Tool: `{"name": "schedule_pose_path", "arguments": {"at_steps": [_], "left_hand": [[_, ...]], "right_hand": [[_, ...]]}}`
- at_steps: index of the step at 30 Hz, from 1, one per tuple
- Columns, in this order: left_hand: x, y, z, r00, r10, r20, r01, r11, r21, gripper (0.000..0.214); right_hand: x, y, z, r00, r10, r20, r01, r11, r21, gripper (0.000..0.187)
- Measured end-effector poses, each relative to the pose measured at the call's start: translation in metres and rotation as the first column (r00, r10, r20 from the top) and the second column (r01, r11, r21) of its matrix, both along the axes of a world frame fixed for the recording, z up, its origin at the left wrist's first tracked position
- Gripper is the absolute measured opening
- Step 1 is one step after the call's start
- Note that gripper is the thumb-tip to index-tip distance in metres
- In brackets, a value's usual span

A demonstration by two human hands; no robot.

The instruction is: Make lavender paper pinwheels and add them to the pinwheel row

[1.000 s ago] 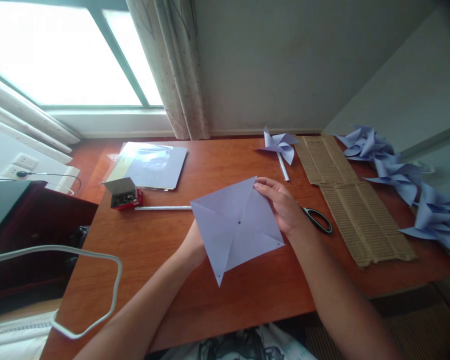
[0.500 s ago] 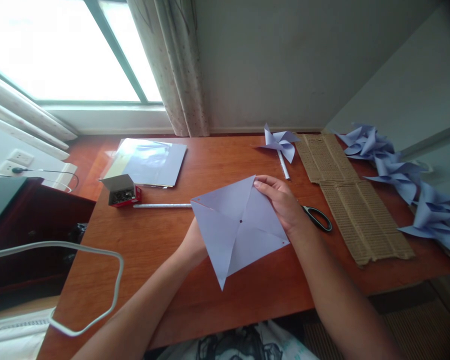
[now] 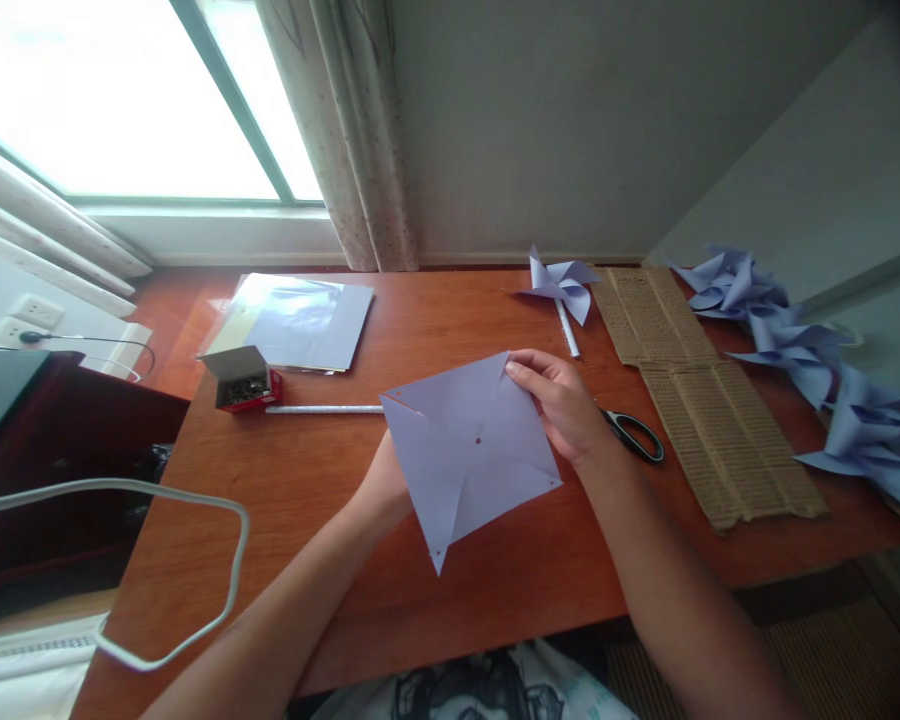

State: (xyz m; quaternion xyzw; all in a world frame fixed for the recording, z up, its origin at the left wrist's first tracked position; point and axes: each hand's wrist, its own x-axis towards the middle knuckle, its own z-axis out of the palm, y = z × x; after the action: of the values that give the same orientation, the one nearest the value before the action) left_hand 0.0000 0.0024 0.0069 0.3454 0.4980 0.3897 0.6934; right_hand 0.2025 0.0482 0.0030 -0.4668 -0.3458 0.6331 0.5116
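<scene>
A pale lilac square of paper point(image 3: 457, 460) with diagonal cuts is held above the table, tilted. It has a small hole at its centre and smaller holes near several corners. My right hand point(image 3: 562, 405) pinches its upper corner between thumb and fingers. Behind the paper's left side is my left hand point(image 3: 388, 478); the sheet hides its fingers, so their grip does not show. A thin white stick point(image 3: 322, 409) lies on the table, its right part covered by the paper. Beside my right wrist are black-handled scissors point(image 3: 636, 437), partly hidden by the arm.
A red box point(image 3: 251, 390) of small metal pieces stands open at left, near stacked sheets point(image 3: 300, 320). A finished paper pinwheel point(image 3: 561, 284) lies at the back. Corrugated cardboard point(image 3: 709, 420) and several more pinwheels point(image 3: 795, 355) occupy the right. A white cable point(image 3: 236, 560) loops at left.
The paper's lower and right corners have shifted slightly up and left as the sheet tilts. A hole near the lower tip now shows. My right hand keeps its pinch.
</scene>
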Motion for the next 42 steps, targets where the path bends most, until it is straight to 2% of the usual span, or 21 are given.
{"name": "schedule_pose_path", "arguments": {"at_steps": [3, 6, 9, 14, 19, 24, 26, 29, 34, 36, 38, 40, 42], "left_hand": [[0.000, 0.001, -0.003, 0.997, 0.014, -0.079, -0.005, 0.994, 0.108, 0.018], [0.001, -0.001, -0.003, 0.997, -0.001, -0.075, 0.011, 0.993, 0.122, 0.020], [0.001, -0.003, -0.001, 1.000, 0.012, -0.027, -0.011, 0.999, 0.039, 0.023], [0.002, -0.002, 0.003, 0.979, 0.147, 0.145, -0.123, 0.979, -0.160, 0.029], [0.001, 0.003, 0.005, 0.956, 0.143, 0.257, -0.094, 0.976, -0.196, 0.058], [0.000, 0.004, 0.008, 0.934, 0.110, 0.340, -0.037, 0.976, -0.213, 0.086], [0.000, 0.003, 0.008, 0.937, 0.087, 0.337, -0.019, 0.980, -0.200, 0.077], [0.000, 0.000, 0.006, 0.964, 0.045, 0.263, -0.002, 0.987, -0.161, 0.050], [0.001, -0.001, 0.002, 0.982, 0.080, 0.173, -0.054, 0.987, -0.148, 0.041], [0.000, -0.001, 0.001, 0.982, 0.113, 0.152, -0.090, 0.985, -0.147, 0.041], [0.000, 0.000, -0.001, 0.982, 0.140, 0.130, -0.123, 0.983, -0.136, 0.041], [0.000, 0.000, -0.002, 0.980, 0.164, 0.113, -0.151, 0.982, -0.117, 0.040], [-0.001, 0.001, -0.002, 0.976, 0.186, 0.109, -0.176, 0.979, -0.101, 0.038]], "right_hand": [[0.000, 0.001, -0.001, 1.000, -0.007, 0.019, 0.007, 1.000, 0.014, 0.012], [0.000, 0.001, -0.001, 0.998, -0.019, 0.051, 0.017, 0.999, 0.031, 0.014], [-0.001, 0.001, 0.000, 0.995, -0.032, 0.094, 0.028, 0.999, 0.042, 0.015], [0.001, 0.002, -0.002, 0.985, -0.056, 0.163, 0.043, 0.995, 0.086, 0.014], [0.005, 0.004, -0.006, 0.946, -0.110, 0.306, 0.053, 0.981, 0.189, 0.014], [0.006, 0.003, -0.005, 0.862, -0.191, 0.470, 0.046, 0.952, 0.302, 0.015], [0.005, 0.002, -0.004, 0.832, -0.217, 0.510, 0.042, 0.942, 0.332, 0.016], [0.003, 0.001, -0.002, 0.817, -0.247, 0.522, 0.059, 0.935, 0.350, 0.016], [-0.002, -0.005, 0.004, 0.814, -0.298, 0.498, 0.098, 0.916, 0.389, 0.016], [-0.003, -0.009, 0.008, 0.797, -0.324, 0.509, 0.088, 0.897, 0.432, 0.012], [-0.004, -0.013, 0.014, 0.769, -0.330, 0.548, 0.017, 0.867, 0.498, 0.007], [-0.006, -0.017, 0.019, 0.732, -0.329, 0.597, -0.112, 0.805, 0.582, 0.008], [-0.008, -0.020, 0.021, 0.693, -0.329, 0.642, -0.263, 0.714, 0.649, 0.014]]}}
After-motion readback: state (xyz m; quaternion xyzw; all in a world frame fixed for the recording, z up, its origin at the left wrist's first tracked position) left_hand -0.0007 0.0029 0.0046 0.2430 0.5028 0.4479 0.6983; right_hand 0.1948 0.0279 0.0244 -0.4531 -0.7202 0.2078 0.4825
